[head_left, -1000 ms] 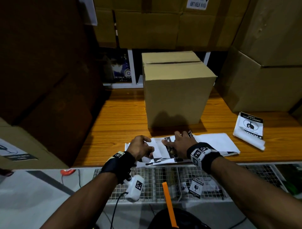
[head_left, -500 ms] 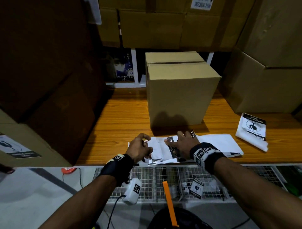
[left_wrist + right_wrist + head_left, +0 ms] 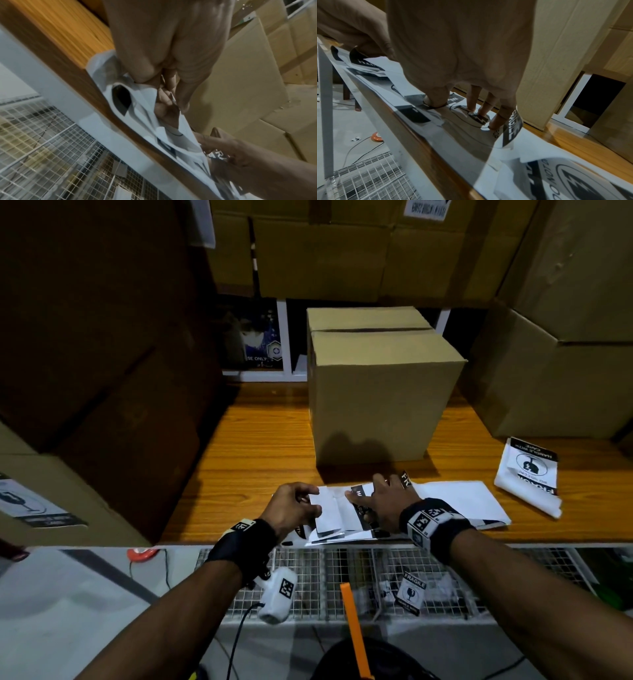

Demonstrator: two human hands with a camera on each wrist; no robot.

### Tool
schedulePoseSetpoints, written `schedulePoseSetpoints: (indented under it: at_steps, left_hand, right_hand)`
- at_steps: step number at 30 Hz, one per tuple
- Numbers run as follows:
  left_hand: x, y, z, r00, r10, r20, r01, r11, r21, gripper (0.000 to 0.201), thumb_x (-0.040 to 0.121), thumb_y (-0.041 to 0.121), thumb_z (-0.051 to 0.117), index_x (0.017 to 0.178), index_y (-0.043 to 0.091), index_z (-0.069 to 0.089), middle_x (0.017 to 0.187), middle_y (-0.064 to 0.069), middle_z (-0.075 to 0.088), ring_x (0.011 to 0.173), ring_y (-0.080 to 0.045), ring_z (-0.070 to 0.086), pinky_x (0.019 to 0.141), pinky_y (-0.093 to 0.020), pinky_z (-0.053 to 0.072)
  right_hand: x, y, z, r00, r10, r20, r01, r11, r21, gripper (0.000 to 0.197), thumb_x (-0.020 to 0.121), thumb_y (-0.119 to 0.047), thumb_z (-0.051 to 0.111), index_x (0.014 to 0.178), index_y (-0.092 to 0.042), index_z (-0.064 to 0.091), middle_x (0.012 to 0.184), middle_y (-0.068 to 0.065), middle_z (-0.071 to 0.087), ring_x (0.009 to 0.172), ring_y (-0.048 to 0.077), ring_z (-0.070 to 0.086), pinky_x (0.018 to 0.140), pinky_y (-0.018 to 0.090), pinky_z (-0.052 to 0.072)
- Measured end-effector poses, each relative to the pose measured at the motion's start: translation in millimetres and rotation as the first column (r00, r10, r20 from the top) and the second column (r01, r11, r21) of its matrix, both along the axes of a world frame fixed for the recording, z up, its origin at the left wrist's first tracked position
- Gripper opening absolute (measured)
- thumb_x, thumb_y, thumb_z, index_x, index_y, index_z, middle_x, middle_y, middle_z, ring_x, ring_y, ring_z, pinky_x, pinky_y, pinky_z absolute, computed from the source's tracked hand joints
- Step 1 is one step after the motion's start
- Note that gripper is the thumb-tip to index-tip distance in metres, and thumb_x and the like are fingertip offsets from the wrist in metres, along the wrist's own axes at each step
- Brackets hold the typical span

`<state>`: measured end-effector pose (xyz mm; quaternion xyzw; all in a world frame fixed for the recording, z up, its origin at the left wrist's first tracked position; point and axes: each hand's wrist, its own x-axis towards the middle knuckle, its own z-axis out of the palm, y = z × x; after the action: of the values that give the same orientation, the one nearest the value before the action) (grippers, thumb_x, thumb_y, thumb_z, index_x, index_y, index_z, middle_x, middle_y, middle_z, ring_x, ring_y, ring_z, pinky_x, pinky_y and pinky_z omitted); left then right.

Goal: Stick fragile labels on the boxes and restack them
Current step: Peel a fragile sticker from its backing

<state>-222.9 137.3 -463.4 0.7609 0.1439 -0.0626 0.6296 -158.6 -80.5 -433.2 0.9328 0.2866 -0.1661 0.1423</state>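
A plain cardboard box (image 3: 376, 392) stands upright on the wooden table (image 3: 260, 446). Just in front of it, at the table's near edge, lie white sheets of black-and-white fragile labels (image 3: 455, 501). My left hand (image 3: 310, 503) pinches a white flap of label paper (image 3: 329, 508) and holds it raised off the sheets; the left wrist view shows my left hand (image 3: 169, 93) with the paper (image 3: 185, 129) between thumb and fingers. My right hand (image 3: 373, 491) presses spread fingertips (image 3: 471, 106) down on a printed label (image 3: 479, 119), holding the sheets flat.
Another folded label sheet (image 3: 527, 474) lies at the table's right. Stacked cartons close in on the left (image 3: 85, 371), right (image 3: 555, 371) and back (image 3: 342, 251); a labelled carton (image 3: 41, 508) sits low left. A wire basket (image 3: 308, 573) with label scraps hangs below the table edge.
My left hand has lifted the white flap higher and drawn it a little toward the right hand. The right hand stays pressed on the sheets.
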Motion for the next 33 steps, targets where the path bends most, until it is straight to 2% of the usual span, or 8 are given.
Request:
schedulePoseSetpoints:
  at_steps: [5,10,14,16,21,25,28,33]
  left_hand:
    - [-3.9,3.2,-3.0,1.000,-0.002,0.012,0.001,0.998,0.067,0.036,0.084,-0.001,0.075,0.117,0.009,0.063,0.064,-0.005,0.061,0.052,-0.014,0.056,0.053,-0.031,0.047]
    - [-5.9,4.1,-1.8,1.000,-0.024,0.004,0.024,0.997,0.067,0.036,0.086,-0.001,0.073,0.117,0.008,0.058,0.068,-0.023,0.070,0.053,-0.026,0.063,0.053,-0.036,0.052]
    - [-7.3,6.9,-0.8,1.000,-0.023,0.004,0.022,0.997,0.077,0.037,0.085,-0.002,0.073,0.116,0.010,0.059,0.068,-0.021,0.070,0.057,-0.031,0.065,0.061,-0.054,0.056]
    - [-7.9,9.3,-0.8,1.000,-0.010,0.006,0.010,0.996,0.085,0.038,0.083,-0.002,0.075,0.116,0.011,0.061,0.071,-0.021,0.071,0.057,-0.030,0.066,0.063,-0.057,0.056]
    - [-12.3,12.7,4.0,1.000,-0.002,0.020,0.001,0.997,0.076,0.041,0.081,-0.005,0.076,0.118,0.004,0.061,0.073,-0.020,0.063,0.056,-0.023,0.065,0.056,-0.038,0.056]
    - [-14.7,17.0,5.5,1.000,-0.002,0.026,0.000,0.998,0.068,0.041,0.081,-0.004,0.076,0.119,0.006,0.063,0.072,-0.018,0.062,0.063,-0.030,0.066,0.069,-0.048,0.058]
    - [-15.7,17.2,8.6,1.000,0.013,0.023,-0.014,0.998,0.055,0.041,0.081,-0.006,0.076,0.118,0.007,0.063,0.069,-0.012,0.060,0.064,-0.028,0.065,0.068,-0.046,0.058]
    - [-21.5,21.1,13.0,1.000,0.015,0.021,-0.017,0.997,0.074,0.040,0.083,-0.008,0.074,0.119,0.005,0.062,0.073,-0.012,0.056,0.052,-0.010,0.061,0.051,-0.021,0.046]
  right_hand:
    - [-0.8,-1.0,-0.9,1.000,0.003,0.011,-0.003,1.000,0.021,0.067,0.099,-0.038,0.049,0.149,-0.055,0.006,0.143,0.015,0.022,0.130,0.041,0.028,0.108,0.057,0.032]
    - [-0.6,-2.8,1.5,1.000,0.010,-0.003,-0.009,1.000,0.018,0.065,0.100,-0.038,0.047,0.150,-0.053,0.007,0.145,0.016,0.021,0.131,0.042,0.028,0.109,0.057,0.031]
    - [-1.1,-2.1,3.0,1.000,0.011,-0.008,-0.010,1.000,0.012,0.069,0.099,-0.033,0.049,0.150,-0.053,0.007,0.143,0.016,0.022,0.131,0.042,0.027,0.107,0.057,0.032]
    - [-1.0,-1.4,2.1,1.000,0.010,-0.007,-0.010,1.000,0.012,0.070,0.099,-0.034,0.051,0.150,-0.054,0.007,0.141,0.015,0.023,0.129,0.041,0.028,0.107,0.057,0.034]
    - [-0.5,-1.7,1.5,1.000,0.002,-0.014,-0.002,1.000,0.015,0.074,0.097,-0.032,0.054,0.149,-0.055,0.007,0.144,0.016,0.022,0.132,0.042,0.027,0.108,0.057,0.032]
    - [-0.2,-2.2,-1.0,1.000,0.002,0.004,-0.002,1.000,0.027,0.070,0.099,-0.034,0.051,0.149,-0.056,0.007,0.143,0.014,0.024,0.130,0.041,0.028,0.108,0.056,0.032]
    - [0.2,-1.7,-1.8,1.000,-0.004,0.004,0.004,1.000,0.029,0.069,0.100,-0.034,0.050,0.148,-0.057,0.007,0.143,0.014,0.023,0.129,0.040,0.028,0.107,0.056,0.033]
    - [-0.1,-2.1,-0.6,1.000,0.005,0.008,-0.005,1.000,0.018,0.072,0.098,-0.033,0.051,0.149,-0.056,0.006,0.142,0.014,0.023,0.129,0.040,0.028,0.108,0.056,0.032]
